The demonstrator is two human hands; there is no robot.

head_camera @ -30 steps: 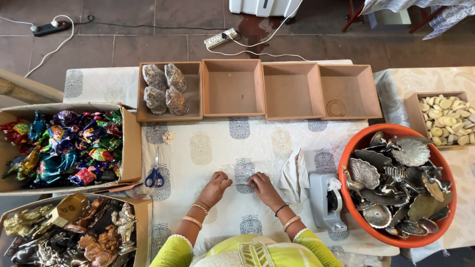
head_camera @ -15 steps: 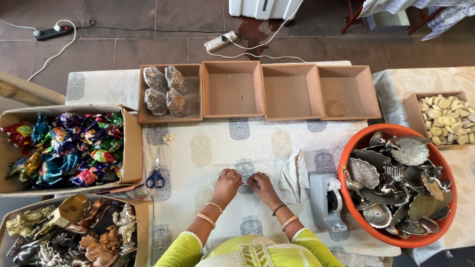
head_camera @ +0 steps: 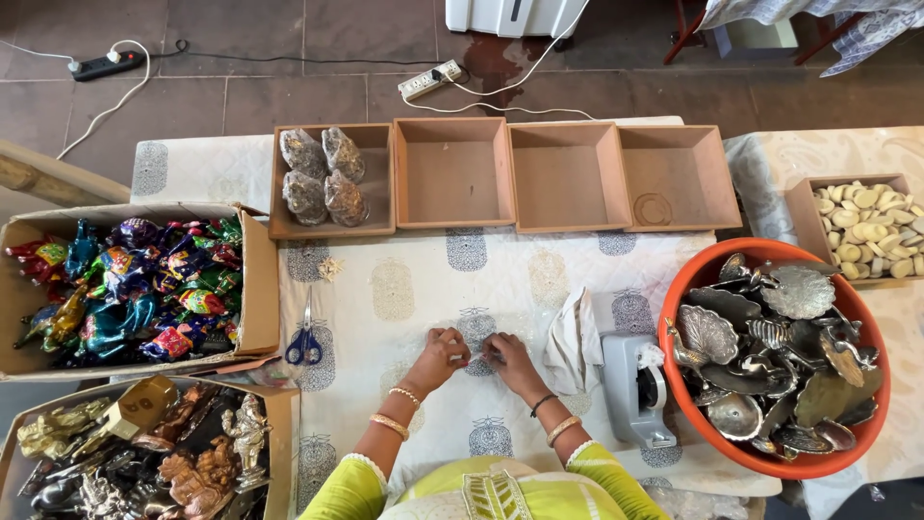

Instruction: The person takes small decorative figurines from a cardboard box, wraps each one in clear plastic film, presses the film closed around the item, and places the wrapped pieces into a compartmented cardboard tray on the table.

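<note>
Both hands (head_camera: 476, 352) have closed together — item between them unclear.

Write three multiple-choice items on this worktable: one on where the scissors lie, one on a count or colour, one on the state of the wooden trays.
1. Where do the scissors lie?
A. left of the hands, beside the box of coloured figures
B. in the orange tub
C. in a wooden tray

2. How many wrapped bundles are in the leftmost tray?
A. two
B. four
C. six

3. The three trays right of it are:
A. full of shells
B. stacked
C. empty

Answers: 1 A, they rest on the cloth by the box. 2 B, two rows of two. 3 C, only bare bottoms show.
</note>
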